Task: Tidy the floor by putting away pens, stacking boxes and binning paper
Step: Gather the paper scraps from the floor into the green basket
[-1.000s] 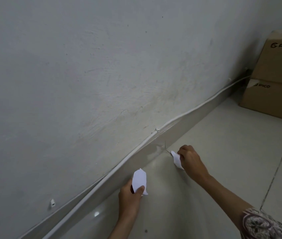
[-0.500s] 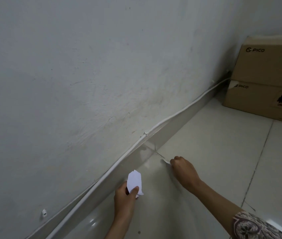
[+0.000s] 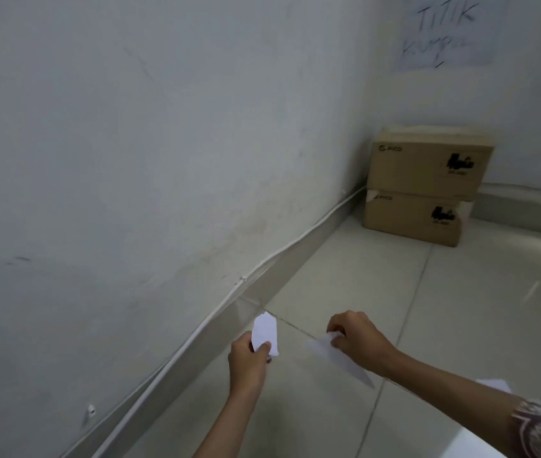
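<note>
**Op:** Camera's tilted up since the earlier frame: both stacked boxes (image 3: 422, 186) now fully in view in the corner, plus a handwritten sheet (image 3: 444, 34) on the far wall. Both hands sit lower in frame.

**Eng:** Hand states?

**Op:** Left hand (image 3: 247, 361) pinches a torn scrap (image 3: 265, 333) between thumb and fingers, held upright off the floor (image 3: 460, 325), near the skirting. Right hand (image 3: 358, 342) has fingers curled, gripping a second piece of paper (image 3: 338, 353) that trails down, blurred. Earlier that hand was knuckles-down at the tile joint with only a sliver showing; now it's off the tiles with far more paper visible.

**Eng:** Anything left down there?

**Op:** One more white piece (image 3: 493, 385) just behind the right forearm. No bin or pens in view.

**Eng:** How should I run this step?

**Op:** My read: paper collection, midway. Merge both scraps into one hand and crumple so nothing flutters loose. Grab the last piece with the free hand, then find the bin. Boxes look done, so leave them.
</note>
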The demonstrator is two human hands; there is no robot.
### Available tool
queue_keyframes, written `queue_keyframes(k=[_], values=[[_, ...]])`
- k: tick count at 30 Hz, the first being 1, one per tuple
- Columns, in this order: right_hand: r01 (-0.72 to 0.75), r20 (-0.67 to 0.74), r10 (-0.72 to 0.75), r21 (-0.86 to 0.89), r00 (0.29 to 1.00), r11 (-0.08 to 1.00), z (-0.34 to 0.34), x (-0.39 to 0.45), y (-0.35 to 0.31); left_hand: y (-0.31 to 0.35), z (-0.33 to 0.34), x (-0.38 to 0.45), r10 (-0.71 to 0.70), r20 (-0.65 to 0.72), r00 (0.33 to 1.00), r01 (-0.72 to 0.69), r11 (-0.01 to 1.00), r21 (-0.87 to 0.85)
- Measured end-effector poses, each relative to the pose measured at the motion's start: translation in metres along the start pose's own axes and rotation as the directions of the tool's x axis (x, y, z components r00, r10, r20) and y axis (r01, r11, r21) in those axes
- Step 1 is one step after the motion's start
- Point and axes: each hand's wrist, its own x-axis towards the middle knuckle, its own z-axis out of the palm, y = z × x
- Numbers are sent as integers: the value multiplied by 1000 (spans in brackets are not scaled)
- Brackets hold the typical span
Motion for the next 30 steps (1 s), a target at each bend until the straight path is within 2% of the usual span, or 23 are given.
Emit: queue_keyframes(k=[4,7,14,19,24,27,30], values=[[-35,-32,35,24,999,999,-53,-42,-7,30,18,-22,39,46,998,-39,999,-2],[-100,-113,115,124,987,987,-96,-80,-5,58,38,-41,71,77,994,-69,997,-27],[-197,-327,317,350,890,916,-157,-173,19,112,102,-99,222,271,937,-218,975,-43],[-198,-431,449,511,783,836,-195,-245,32,143,149,-155,319,449,835,-318,945,-80],[-115,-534,576,664,619,739,-225,-328,40,176,187,-216,359,569,740,-342,929,-141],[-73,-574,639,712,513,698,-234,-376,47,188,205,-257,387,651,653,-344,917,-199],[-38,-590,678,742,438,669,-239,-422,53,200,217,-300,405,722,561,-338,908,-246]])
